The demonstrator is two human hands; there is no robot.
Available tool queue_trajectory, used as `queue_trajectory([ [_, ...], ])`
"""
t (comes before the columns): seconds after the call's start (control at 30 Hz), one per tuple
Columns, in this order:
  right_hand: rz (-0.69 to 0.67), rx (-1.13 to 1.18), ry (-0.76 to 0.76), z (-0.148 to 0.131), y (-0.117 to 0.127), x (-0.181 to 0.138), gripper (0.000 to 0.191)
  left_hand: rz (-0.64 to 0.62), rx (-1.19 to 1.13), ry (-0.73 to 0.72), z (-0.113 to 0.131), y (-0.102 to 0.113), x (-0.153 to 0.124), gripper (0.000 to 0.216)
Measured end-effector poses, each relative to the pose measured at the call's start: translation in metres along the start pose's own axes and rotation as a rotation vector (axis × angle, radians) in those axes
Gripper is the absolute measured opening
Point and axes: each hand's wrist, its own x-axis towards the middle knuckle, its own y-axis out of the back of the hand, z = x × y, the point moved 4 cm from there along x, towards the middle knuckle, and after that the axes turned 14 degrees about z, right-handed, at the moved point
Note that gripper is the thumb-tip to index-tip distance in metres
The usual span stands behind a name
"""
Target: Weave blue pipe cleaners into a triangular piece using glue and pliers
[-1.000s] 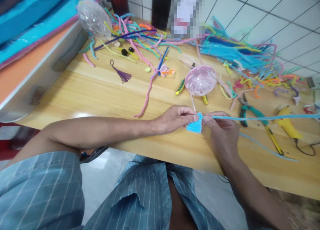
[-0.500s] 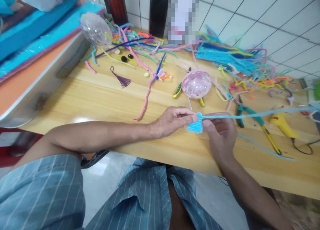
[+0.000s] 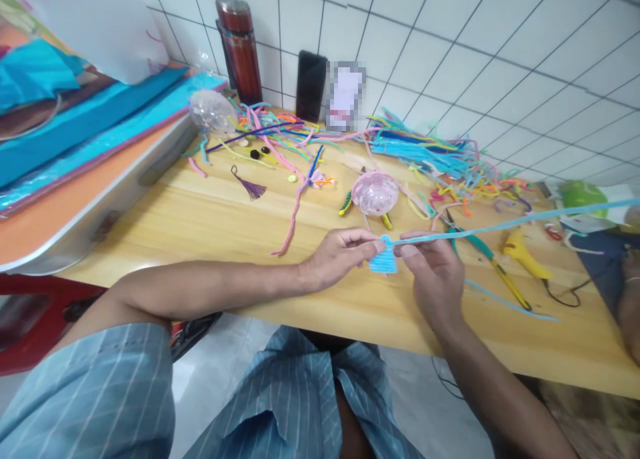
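My left hand (image 3: 343,256) pinches the left edge of a small light-blue piece (image 3: 383,260) made of rows of pipe cleaner, held just above the wooden table. From the top of that piece a long light-blue pipe cleaner (image 3: 505,227) stretches away to the right. My right hand (image 3: 434,266) has thumb and fingers closed on this strand close to the piece. Beyond my hands stands a clear pinkish plastic dome (image 3: 375,192), with yellow-and-green handles showing from behind it. A loose blue pipe cleaner (image 3: 510,304) lies right of my right hand.
Teal-handled pliers (image 3: 475,242), a yellow-handled cutter (image 3: 513,287) and a yellow glue gun (image 3: 525,254) lie to the right. Heaps of coloured pipe cleaners (image 3: 425,152) line the wall. A red thermos (image 3: 243,52) and a phone (image 3: 310,86) stand behind. Part of another person (image 3: 631,306) shows at the right edge.
The view has tilted up and shifted, bringing more wall, the thermos and the right side into sight. Both hands keep hold of the blue piece and strand, with the strand's far end raised slightly.
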Motion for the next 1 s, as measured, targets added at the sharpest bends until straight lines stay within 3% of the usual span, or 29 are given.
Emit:
queue_trajectory([
  [0.27,0.080,0.092,-0.113,0.011,0.001,-0.001,0.013,-0.059,-0.117,0.087,0.003,-0.007,-0.005,0.043],
  [0.5,0.038,0.169,-0.193,0.016,-0.006,-0.005,0.011,-0.094,-0.108,0.078,-0.006,-0.006,-0.002,0.049],
  [0.8,-0.156,0.239,-0.546,0.019,-0.012,-0.007,0.021,-0.215,0.035,-0.172,-0.007,-0.004,-0.001,0.031],
  [1.0,-0.224,0.321,-0.536,-0.001,-0.010,-0.010,0.026,-0.301,0.128,-0.426,0.011,-0.009,-0.010,0.020],
])
